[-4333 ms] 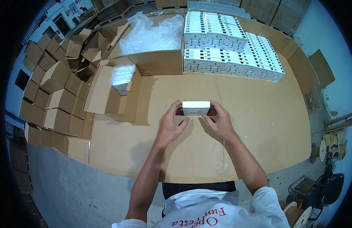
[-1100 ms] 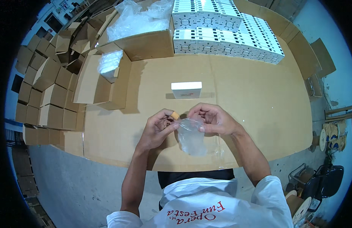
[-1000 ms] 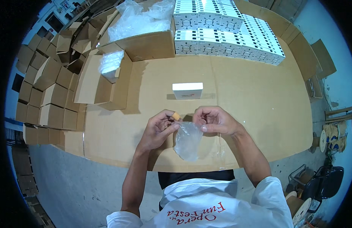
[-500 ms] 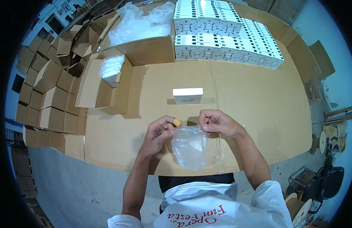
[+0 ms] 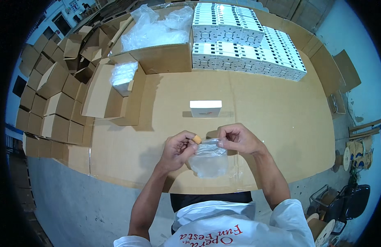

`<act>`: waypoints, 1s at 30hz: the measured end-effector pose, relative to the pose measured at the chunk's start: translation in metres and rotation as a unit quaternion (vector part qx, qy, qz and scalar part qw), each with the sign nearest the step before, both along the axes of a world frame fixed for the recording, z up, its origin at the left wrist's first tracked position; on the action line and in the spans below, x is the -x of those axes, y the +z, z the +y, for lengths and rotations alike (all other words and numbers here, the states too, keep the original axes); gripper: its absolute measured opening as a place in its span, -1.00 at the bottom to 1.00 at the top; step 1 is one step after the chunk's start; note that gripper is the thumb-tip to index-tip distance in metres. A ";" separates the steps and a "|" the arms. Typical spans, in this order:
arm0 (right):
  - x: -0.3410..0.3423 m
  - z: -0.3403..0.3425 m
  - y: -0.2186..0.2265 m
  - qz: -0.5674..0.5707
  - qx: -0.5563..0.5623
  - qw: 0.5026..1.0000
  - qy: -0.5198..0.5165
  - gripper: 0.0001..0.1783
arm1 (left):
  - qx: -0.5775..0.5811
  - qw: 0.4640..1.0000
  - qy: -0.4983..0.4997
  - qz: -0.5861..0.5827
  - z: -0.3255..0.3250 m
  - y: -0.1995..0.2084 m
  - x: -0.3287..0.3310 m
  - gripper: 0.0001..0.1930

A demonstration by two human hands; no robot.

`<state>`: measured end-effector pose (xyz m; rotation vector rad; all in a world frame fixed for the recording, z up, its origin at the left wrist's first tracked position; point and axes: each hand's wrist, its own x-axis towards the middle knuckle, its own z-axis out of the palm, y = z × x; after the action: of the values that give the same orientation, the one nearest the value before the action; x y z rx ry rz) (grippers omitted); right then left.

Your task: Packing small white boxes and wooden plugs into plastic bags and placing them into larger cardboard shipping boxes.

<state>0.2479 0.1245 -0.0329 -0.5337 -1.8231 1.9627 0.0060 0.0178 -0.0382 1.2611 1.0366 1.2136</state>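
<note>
A clear plastic bag (image 5: 209, 162) hangs between my hands over the near part of the cardboard-covered table. My left hand (image 5: 180, 149) pinches its upper left corner; orange tape or a finger cover wraps one fingertip. With thumb and fingers closed, my right hand (image 5: 238, 138) grips the upper right corner. The bag looks flat, and its top edge is creased. Just beyond my hands, a small white box (image 5: 205, 109) stands on the table, apart from both.
Stacked white boxes (image 5: 248, 59) fill the far right. A large carton (image 5: 165, 57) of clear plastic bags (image 5: 157, 31) stands far left of them. Nearer left, an open carton (image 5: 130, 108) holds bagged white items (image 5: 123, 77). Several brown cartons (image 5: 56, 105) are piled at the left edge.
The bag's top edge has become more bunched, and its hanging part looks shorter. My left hand has shifted slightly right, turning its taped finger toward the bag.
</note>
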 end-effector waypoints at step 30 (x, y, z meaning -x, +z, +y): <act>0.059 0.025 -0.011 -0.036 -0.389 0.877 -0.281 -0.59 | 0.070 0.996 -0.048 0.005 0.004 -0.021 0.015 -0.53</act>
<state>0.1887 0.1494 -0.0441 -0.7436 -1.9995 0.7471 -0.0092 0.0214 -0.0590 1.1961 1.0382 1.0442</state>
